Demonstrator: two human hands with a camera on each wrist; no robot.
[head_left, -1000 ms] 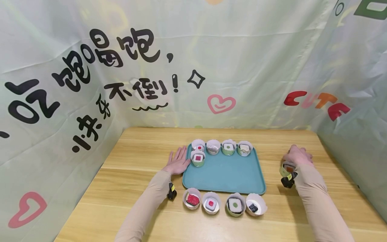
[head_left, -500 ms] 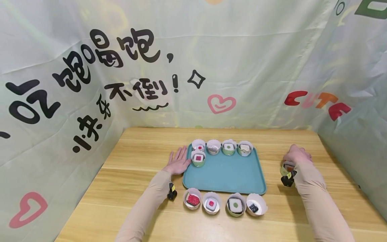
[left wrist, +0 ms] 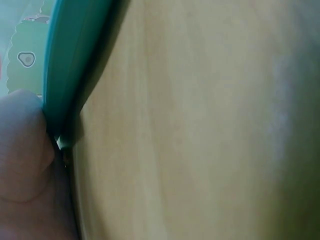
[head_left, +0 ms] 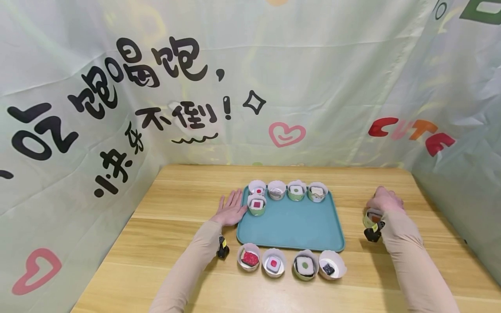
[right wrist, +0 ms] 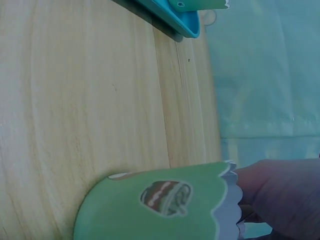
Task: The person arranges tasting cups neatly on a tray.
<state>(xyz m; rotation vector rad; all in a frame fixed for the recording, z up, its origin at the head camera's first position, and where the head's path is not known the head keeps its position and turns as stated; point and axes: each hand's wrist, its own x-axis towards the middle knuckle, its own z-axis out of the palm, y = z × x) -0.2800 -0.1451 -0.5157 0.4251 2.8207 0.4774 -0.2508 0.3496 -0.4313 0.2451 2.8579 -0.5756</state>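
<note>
My left hand (head_left: 230, 212) lies with fingers spread on the table at the left side of the blue-green tray (head_left: 301, 224). Its thumb (left wrist: 20, 135) rests against the tray's rim. Far to the right, my right hand (head_left: 385, 201) holds the scalloped rim of a green paper baking cup (right wrist: 155, 207); most of its fingers are hidden. A sushi-like piece with an orange-brown top lies inside that cup. Along the tray's back stand several baking cups with sushi-like pieces, and one more green cup (head_left: 256, 206) sits in front of the leftmost.
In front of the tray, several more cups stand in a row on the wooden table (head_left: 188, 191), among them one with a red-topped piece (head_left: 249, 259) and one with a small black piece (head_left: 328, 268). Printed cloth walls (head_left: 332, 87) close off the back and sides.
</note>
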